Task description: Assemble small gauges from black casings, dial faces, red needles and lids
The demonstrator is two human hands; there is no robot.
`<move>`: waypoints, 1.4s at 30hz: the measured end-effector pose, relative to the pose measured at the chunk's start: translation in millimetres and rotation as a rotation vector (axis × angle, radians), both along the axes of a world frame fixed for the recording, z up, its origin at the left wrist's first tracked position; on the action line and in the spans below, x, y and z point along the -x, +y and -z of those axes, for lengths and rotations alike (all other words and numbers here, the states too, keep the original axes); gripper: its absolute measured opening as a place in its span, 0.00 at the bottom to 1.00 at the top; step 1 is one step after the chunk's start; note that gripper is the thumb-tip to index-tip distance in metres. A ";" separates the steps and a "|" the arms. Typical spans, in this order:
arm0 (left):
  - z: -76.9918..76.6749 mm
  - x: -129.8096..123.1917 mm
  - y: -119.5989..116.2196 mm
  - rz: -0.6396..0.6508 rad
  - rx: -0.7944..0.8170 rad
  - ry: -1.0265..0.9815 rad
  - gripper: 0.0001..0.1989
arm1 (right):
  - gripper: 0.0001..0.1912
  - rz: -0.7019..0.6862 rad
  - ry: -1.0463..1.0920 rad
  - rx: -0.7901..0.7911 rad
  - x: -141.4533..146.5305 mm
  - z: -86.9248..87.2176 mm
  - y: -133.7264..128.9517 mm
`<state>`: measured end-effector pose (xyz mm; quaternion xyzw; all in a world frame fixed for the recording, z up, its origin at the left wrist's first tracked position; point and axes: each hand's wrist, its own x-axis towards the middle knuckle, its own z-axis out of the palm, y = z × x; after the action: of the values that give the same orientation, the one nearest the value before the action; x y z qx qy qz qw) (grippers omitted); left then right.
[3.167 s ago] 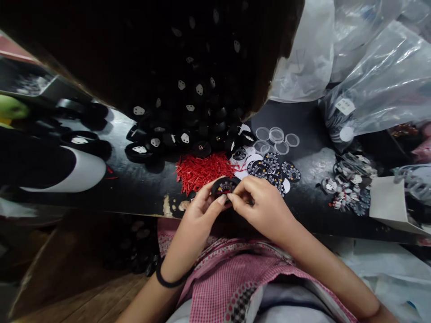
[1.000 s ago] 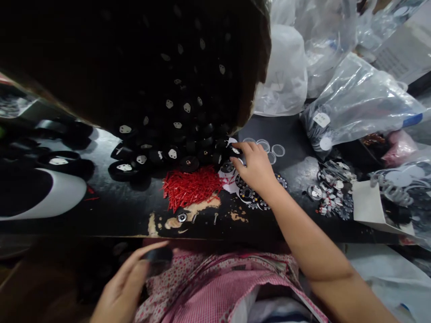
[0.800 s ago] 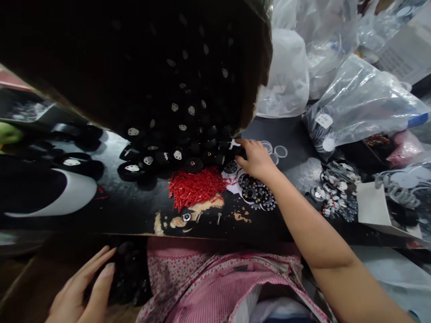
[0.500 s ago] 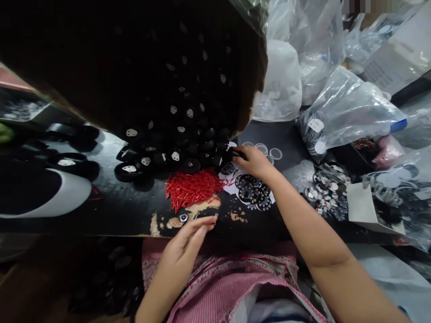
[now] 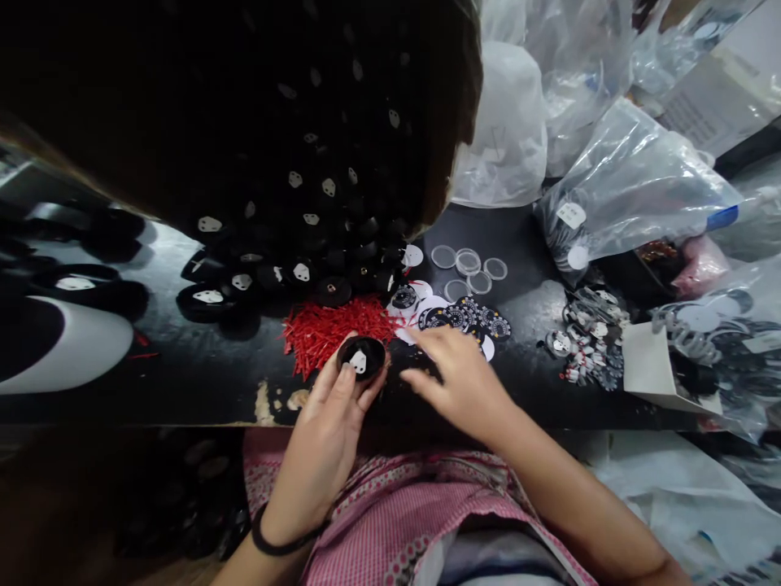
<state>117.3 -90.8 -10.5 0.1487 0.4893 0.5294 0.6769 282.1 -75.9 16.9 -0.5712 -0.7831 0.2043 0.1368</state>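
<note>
Near the table's front edge, my left hand [image 5: 333, 403] is closed around a round black case [image 5: 361, 358] with a small white plate inside. My right hand [image 5: 457, 376] hovers to its right, fingers spread and holding nothing. Just beyond the right fingers lie black printed dials [image 5: 469, 316] with yellow marks, overlapping white paper discs [image 5: 432, 304]. A heap of thin red pieces [image 5: 333, 321], perhaps watch-style hands, sits behind the left hand. Farther back are clear rings [image 5: 468, 261].
A large carton [image 5: 451, 163] tips toward me, spilling more black cases [image 5: 207, 303]. At left stands a white curved rim [image 5: 98, 350]. To the right are loose small parts [image 5: 595, 334], an open white box [image 5: 650, 366] and plastic bags [image 5: 640, 191].
The black case is now in my left hand, which was empty before. My right hand has come back from the cases by the carton toward the front and opened.
</note>
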 end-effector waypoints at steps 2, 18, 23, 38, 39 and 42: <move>2.6 1.9 0.3 0.010 -0.016 -0.033 0.16 | 0.23 0.123 -0.153 -0.020 -17.0 3.7 4.9; -3.5 -6.6 1.9 0.090 0.051 -0.128 0.16 | 0.10 0.320 0.679 0.241 -12.2 -1.6 11.7; -8.3 -12.9 -5.1 0.172 -0.009 -0.044 0.17 | 0.03 0.300 0.585 0.123 8.4 -8.0 9.9; -0.9 -6.3 -8.8 0.298 -0.055 0.062 0.16 | 0.04 0.244 0.537 0.246 8.4 -15.1 7.2; 0.4 -5.9 -9.1 0.296 -0.054 0.059 0.17 | 0.05 0.258 0.558 0.250 8.0 -14.1 7.0; 4.2 -5.9 -9.9 0.303 -0.048 0.034 0.17 | 0.05 0.280 0.535 0.251 5.5 -10.7 6.3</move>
<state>123.2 -100.7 -14.7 0.2459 0.4597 0.4303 0.7369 276.6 -69.6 27.6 -0.6120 -0.6018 0.4213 0.2929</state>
